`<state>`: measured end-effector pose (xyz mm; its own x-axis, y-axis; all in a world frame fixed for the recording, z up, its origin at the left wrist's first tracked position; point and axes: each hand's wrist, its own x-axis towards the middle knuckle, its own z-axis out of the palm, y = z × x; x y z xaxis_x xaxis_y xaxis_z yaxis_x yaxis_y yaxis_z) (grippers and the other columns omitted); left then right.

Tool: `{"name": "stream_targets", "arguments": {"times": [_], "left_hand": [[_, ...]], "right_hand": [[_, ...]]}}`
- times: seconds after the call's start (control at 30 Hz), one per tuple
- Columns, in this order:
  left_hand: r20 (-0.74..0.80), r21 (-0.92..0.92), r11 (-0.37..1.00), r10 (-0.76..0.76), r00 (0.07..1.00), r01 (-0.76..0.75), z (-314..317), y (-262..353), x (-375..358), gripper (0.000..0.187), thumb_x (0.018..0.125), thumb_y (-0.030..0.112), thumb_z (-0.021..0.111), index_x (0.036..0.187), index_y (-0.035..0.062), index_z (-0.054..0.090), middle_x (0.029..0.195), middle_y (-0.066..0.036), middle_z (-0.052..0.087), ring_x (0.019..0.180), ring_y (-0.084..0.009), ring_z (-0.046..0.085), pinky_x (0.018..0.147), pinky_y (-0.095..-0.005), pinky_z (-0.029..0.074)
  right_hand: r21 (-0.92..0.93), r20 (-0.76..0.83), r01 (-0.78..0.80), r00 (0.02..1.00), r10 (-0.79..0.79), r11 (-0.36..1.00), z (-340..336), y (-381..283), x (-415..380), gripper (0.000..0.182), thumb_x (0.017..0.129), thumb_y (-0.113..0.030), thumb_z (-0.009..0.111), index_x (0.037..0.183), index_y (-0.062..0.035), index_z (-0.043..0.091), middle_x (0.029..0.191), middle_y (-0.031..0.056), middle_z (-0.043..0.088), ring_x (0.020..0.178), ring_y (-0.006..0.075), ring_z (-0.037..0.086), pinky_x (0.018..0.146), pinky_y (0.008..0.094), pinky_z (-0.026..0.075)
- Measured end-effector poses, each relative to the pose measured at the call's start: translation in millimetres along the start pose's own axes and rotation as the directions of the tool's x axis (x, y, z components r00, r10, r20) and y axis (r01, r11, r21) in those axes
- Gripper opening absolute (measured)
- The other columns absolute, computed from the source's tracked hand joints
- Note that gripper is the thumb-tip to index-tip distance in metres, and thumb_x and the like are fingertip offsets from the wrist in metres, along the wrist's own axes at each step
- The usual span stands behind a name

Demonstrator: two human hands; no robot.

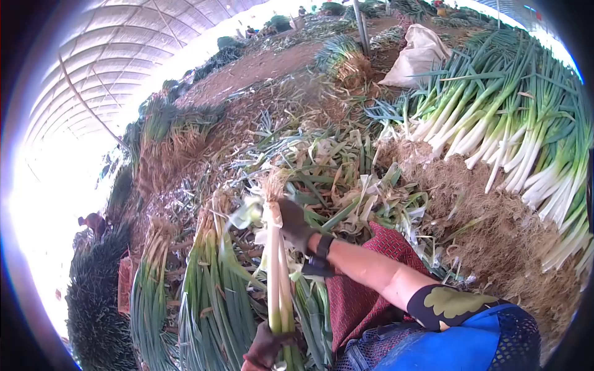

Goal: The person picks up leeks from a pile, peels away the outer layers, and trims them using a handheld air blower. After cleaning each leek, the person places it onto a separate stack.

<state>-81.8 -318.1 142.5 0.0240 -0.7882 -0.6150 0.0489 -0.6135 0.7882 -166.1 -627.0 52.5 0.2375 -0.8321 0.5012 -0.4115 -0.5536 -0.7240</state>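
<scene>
Left hand (269, 344) wrapped around pale green onion stalks (274, 266), roots pointing away

The person's gloved left hand is closed around the lower, green part of the stalks, close to the bottom edge of the view. The right hand (294, 224), also in a dark glove, is at the other end, against the stalks just below their shaggy roots (272, 184); its fingers are partly hidden, so how tightly it is closed cannot be told. The stalks lie lengthwise in front of the person, between the two hands, with a loose pale leaf (247, 212) beside the root end.

A black watch (318, 266) sits on the right wrist. Under that forearm spreads a red patterned cloth (371, 275). Left of the held stalks, more unpeeled onions (207, 284) lie with their roots pointing away from the person. Leaf scraps (322, 157) litter the ground ahead. To the right is a large row of white-stemmed onions (495, 117), with a brown mass of roots (476, 210) on its near side. A white sack (421, 57) lies beyond, near a metal post (361, 28).
</scene>
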Motion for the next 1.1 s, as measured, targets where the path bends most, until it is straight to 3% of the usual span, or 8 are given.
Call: {"name": "stream_targets", "arguments": {"times": [0.1, 0.27, 0.4, 0.57, 0.67, 0.77, 0.9, 1.1], "left_hand": [[-0.043, 0.017, 1.000, 0.023, 0.999, -0.022, -6, -8, -23, 0.040, 0.076, 0.002, 0.068, 0.114, -0.0082, 0.060, 0.082, -0.012, 0.069, 0.069, -0.0230, 0.069, 0.066, -0.0335, 0.056], [-0.167, -0.037, 0.999, 0.032, 0.985, -0.038, -46, -31, -53, 0.045, 0.071, -0.001, 0.066, 0.115, -0.0050, 0.058, 0.082, -0.012, 0.068, 0.068, -0.0235, 0.069, 0.065, -0.0361, 0.057], [-0.168, -0.192, 0.977, 0.061, 0.984, -0.093, -75, -43, -53, 0.065, 0.070, 0.000, 0.067, 0.133, -0.0028, 0.050, 0.083, -0.012, 0.066, 0.069, -0.0258, 0.068, 0.066, -0.0389, 0.057], [-0.172, -0.147, 0.983, 0.082, 0.982, -0.108, -66, -12, -43, 0.070, 0.070, 0.000, 0.068, 0.137, -0.0029, 0.047, 0.085, -0.010, 0.065, 0.069, -0.0265, 0.067, 0.066, -0.0394, 0.056], [-0.056, -0.305, 0.943, 0.121, 0.991, -0.133, -52, 0, -37, 0.058, 0.072, -0.006, 0.067, 0.129, -0.0029, 0.053, 0.086, -0.011, 0.067, 0.072, -0.0240, 0.068, 0.067, -0.0356, 0.057], [-0.024, -0.253, 0.965, 0.067, 0.997, -0.071, -40, -1, -32, 0.060, 0.070, -0.003, 0.063, 0.129, -0.0039, 0.052, 0.088, -0.012, 0.067, 0.074, -0.0253, 0.068, 0.070, -0.0366, 0.058], [0.058, -0.164, 0.986, 0.046, 0.997, -0.036, -23, -8, -27, 0.069, 0.068, 0.005, 0.060, 0.135, -0.0033, 0.046, 0.090, -0.013, 0.064, 0.076, -0.0277, 0.067, 0.072, -0.0397, 0.058], [0.059, -0.182, 0.983, 0.014, 0.998, -0.003, -17, -21, -55, 0.073, 0.073, 0.007, 0.064, 0.142, -0.0030, 0.042, 0.092, -0.013, 0.063, 0.081, -0.0253, 0.065, 0.071, -0.0380, 0.056]], "right_hand": [[-0.640, 0.271, 0.284, 0.953, -0.135, 0.714, -87, 2, 29, 0.041, 0.077, -0.037, 0.071, 0.101, -0.0031, 0.068, 0.099, 0.0135, 0.069, 0.097, 0.0302, 0.067, 0.085, 0.0387, 0.053], [-0.545, -0.144, 0.443, 0.787, -0.600, 0.712, -176, 155, 110, 0.032, 0.077, -0.031, 0.069, 0.103, -0.0131, 0.072, 0.099, 0.0115, 0.072, 0.089, 0.0311, 0.069, 0.077, 0.0425, 0.053], [-0.488, 0.060, -0.006, 0.997, 0.041, 0.873, -222, 175, 102, 0.030, 0.082, -0.031, 0.070, 0.102, -0.0084, 0.070, 0.099, 0.0158, 0.071, 0.090, 0.0306, 0.069, 0.079, 0.0418, 0.053], [-0.360, 0.440, -0.401, 0.723, 0.533, 0.842, -174, 71, 46, 0.087, 0.075, -0.034, 0.085, 0.144, -0.0032, 0.042, 0.129, 0.0228, 0.061, 0.115, 0.0319, 0.062, 0.101, 0.0397, 0.048], [0.184, 0.540, 0.105, 0.820, -0.190, 0.977, -87, 57, 3, 0.115, 0.072, -0.044, 0.085, 0.157, -0.0061, 0.017, 0.145, 0.0318, 0.045, 0.135, 0.0391, 0.046, 0.114, 0.0424, 0.038], [0.174, 0.656, -0.017, 0.748, -0.103, 0.985, -57, -30, -23, 0.125, 0.069, -0.051, 0.084, 0.158, -0.0051, 0.009, 0.152, 0.0286, 0.038, 0.137, 0.0381, 0.045, 0.115, 0.0396, 0.035], [0.597, 0.367, -0.156, 0.926, -0.095, 0.787, 20, -50, -49, 0.089, 0.080, -0.042, 0.077, 0.152, -0.0115, 0.035, 0.141, 0.0233, 0.052, 0.123, 0.0348, 0.058, 0.102, 0.0392, 0.047], [-0.062, 0.404, 0.341, 0.868, -0.289, 0.938, 23, 1, -29, 0.029, 0.094, -0.036, 0.058, 0.116, -0.0200, 0.067, 0.095, 0.0134, 0.070, 0.086, 0.0319, 0.068, 0.078, 0.0404, 0.054]]}}
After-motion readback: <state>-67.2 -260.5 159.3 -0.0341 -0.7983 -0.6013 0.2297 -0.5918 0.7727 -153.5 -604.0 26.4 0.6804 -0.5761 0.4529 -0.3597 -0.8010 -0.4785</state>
